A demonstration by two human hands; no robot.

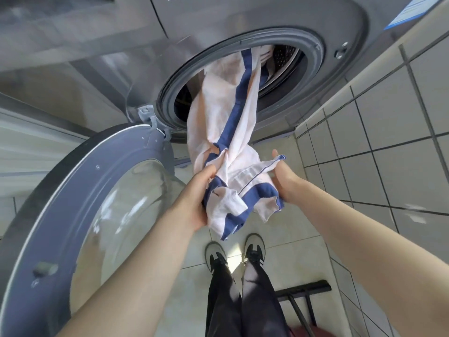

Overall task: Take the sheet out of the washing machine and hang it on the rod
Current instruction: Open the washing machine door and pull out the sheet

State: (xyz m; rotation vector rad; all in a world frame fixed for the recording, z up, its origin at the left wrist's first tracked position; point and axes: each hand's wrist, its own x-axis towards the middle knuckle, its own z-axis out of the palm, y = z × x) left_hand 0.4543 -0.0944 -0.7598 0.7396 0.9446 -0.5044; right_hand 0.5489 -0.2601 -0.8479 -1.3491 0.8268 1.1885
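Our forearms reach forward and down from the bottom corners of the view. Left hand [194, 198] grips a bunched part of the sheet [226, 122], fingers curled into the cloth, thumb on top. Right hand [285, 178] holds the other side of the bunch: thumb up along a hemmed edge with its corner at the thumb tip, the other fingers hidden behind the cloth, so we cannot tell how they lie. We note the two hands near each other, the gathered cloth between them.

Sheet: pale pink-white with dark blue bands. It is partly out of the washer [243, 10]. One end is in the drum [284, 57]; the rest runs as a twisted rope over the grey door seal [170, 93] and down to our hands. A loose fold hangs below the hands, above the floor.

Door [80, 190] stands swung open at left, its glass bowl facing us. Below, we see our dark trousers and two shoes [233, 251] on pale floor tiles. Tiled wall [388, 117] at right. A black frame [303, 290] stands at lower right; what it belongs to we cannot tell.
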